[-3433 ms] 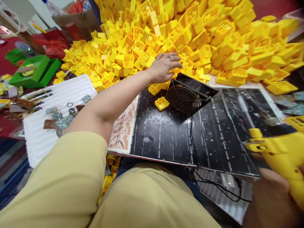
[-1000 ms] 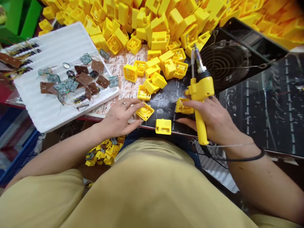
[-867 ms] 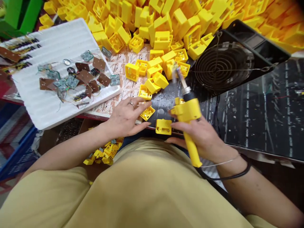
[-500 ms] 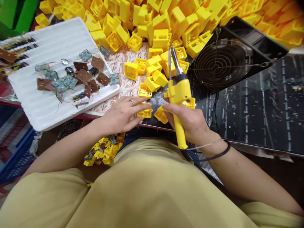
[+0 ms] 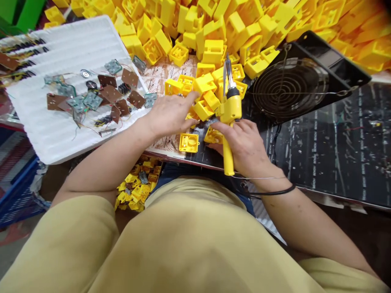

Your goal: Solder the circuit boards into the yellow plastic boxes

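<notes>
My right hand [image 5: 246, 144] is wrapped round the yellow handle of a soldering gun [image 5: 231, 109]. Its metal tip and a thin feed tube beside it point up and away from me. A yellow plastic case [image 5: 213, 135] lies partly hidden behind that hand. My left hand [image 5: 171, 112] reaches over a loose group of small yellow cases [image 5: 204, 110], thumb and fingers apart. One case shows between its thumb and forefinger; whether they touch it I cannot tell. Below, one open case [image 5: 189, 143] with a round grille lies face up near the table edge.
On the left, a white foam board [image 5: 51, 140] bears circuit boards [image 5: 111, 92], wires and small speakers. A black fan [image 5: 290, 87] with a wire guard stands at right. A large heap of yellow cases [image 5: 214, 51] fills the back. More yellow parts [image 5: 139, 189] lie below the table edge.
My left hand has moved off the open case near the edge, up and forward to the group of cases. My right hand keeps hold of the soldering gun, now slightly more upright.
</notes>
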`<state>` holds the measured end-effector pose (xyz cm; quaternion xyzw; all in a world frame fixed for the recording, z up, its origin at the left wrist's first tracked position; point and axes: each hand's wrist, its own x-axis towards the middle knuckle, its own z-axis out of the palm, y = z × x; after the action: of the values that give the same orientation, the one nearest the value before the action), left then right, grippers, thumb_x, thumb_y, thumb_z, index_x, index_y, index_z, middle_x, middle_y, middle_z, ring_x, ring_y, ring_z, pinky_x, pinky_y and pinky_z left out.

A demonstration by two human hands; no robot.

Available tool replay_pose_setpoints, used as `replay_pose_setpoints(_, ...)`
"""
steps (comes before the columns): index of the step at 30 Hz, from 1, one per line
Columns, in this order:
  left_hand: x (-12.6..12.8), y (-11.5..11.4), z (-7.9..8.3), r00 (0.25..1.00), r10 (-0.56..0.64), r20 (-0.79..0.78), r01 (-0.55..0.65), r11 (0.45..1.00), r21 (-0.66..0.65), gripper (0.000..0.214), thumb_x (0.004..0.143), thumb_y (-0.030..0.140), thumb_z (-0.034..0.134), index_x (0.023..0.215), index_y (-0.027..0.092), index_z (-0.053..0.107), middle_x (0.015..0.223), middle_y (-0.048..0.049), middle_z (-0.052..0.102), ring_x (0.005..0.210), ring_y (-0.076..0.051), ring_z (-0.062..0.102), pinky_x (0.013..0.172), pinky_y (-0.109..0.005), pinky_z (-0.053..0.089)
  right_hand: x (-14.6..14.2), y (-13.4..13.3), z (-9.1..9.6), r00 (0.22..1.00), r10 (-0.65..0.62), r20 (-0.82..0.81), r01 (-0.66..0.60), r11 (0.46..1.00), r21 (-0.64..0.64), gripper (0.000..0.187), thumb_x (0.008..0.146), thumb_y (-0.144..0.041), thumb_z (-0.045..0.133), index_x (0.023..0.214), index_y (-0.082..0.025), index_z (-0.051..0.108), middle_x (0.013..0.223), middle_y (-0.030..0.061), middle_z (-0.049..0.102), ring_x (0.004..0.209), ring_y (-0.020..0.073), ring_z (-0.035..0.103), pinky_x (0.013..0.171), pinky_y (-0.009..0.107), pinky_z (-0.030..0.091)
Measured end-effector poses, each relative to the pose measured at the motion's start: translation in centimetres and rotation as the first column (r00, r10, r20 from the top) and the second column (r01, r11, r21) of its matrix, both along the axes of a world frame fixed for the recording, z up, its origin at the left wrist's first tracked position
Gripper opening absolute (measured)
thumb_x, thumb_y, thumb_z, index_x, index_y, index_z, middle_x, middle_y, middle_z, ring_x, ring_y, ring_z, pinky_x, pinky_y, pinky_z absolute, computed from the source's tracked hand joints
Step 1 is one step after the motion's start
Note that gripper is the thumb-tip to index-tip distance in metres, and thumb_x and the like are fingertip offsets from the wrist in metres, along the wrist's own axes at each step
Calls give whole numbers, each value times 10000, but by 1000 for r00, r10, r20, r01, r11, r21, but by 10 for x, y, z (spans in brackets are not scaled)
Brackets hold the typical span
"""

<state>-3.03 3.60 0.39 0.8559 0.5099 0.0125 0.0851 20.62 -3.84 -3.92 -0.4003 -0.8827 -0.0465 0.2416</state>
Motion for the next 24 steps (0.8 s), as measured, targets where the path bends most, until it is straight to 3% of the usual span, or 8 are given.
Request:
replay_pose_setpoints(2,-10,0,5,996,-84,-29,84,996,-7,626,897,356,695,1476,224,498,1069,-89,737,1062,-324,713,922,-418,533,6,1,5,993,114,-29,-115,991,-62,333,1057,-303,506,1379,-222,483,974,41,679,917,202,645,904,359,496)
replay_pose_setpoints(5,-21,-6,15,973,-132,-190,124,991,-57,532,926,299,617,1448,234,536,1057,-73,747,1022,-286,724,877,-369,549,11,-4,13,971,231,-69,-238,963,-124,321,1078,-375,483,1355,-215,478,1001,27,690,927,178,659,1044,388,462)
replay_pose_setpoints(9,-32,-25,31,912,-150,-382,110,986,-126,465,978,223,485,1436,185,550,1115,-112,741,1052,-294,725,867,-366,559,3,-12,13,999,22,23,-23,998,52,551,987,-670,550,1269,-196,540,915,61,678,915,257,633,1017,482,442)
replay_pose_setpoints(13,-45,-44,43,883,-217,-416,131,966,-225,543,990,144,382,1526,160,460,1187,-147,727,1078,-286,716,887,-367,561,-7,-15,6,999,11,51,-15,997,75,288,1010,-381,616,1222,-201,544,810,9,626,763,212,607,917,422,471)
replay_pose_setpoints(15,-52,-50,45,882,-261,-393,156,948,-278,617,974,82,335,1584,158,386,1263,-161,708,1136,-280,702,923,-367,559,-6,-15,4,994,105,-21,-105,994,13,265,1014,-271,596,1260,-219,512,877,3,655,805,192,646,982,417,480)
replay_pose_setpoints(19,-63,-54,40,912,-326,-247,260,928,-265,665,981,76,341,1640,157,289,1424,-175,640,1258,-263,653,1034,-368,530,13,-8,11,971,158,-178,-174,981,-81,399,1002,-389,639,1327,-220,482,1099,72,688,1086,249,673,1042,447,526)
replay_pose_setpoints(22,-66,-55,26,921,-383,-69,372,918,-137,589,1037,304,446,1602,149,375,1505,-206,579,1349,-318,596,1136,-470,474,34,-1,17,988,65,-137,-79,992,-97,413,976,-366,677,1318,-197,518,1140,116,681,1126,281,661,1034,451,544)
replay_pose_setpoints(24,-63,-57,11,918,-396,28,396,918,8,673,1016,531,497,1566,148,439,1582,-237,490,1443,-391,499,1179,-577,413,46,2,17,997,28,-69,-35,995,-98,378,980,-331,665,1308,-185,544,1109,128,683,1054,284,676,968,443,567)
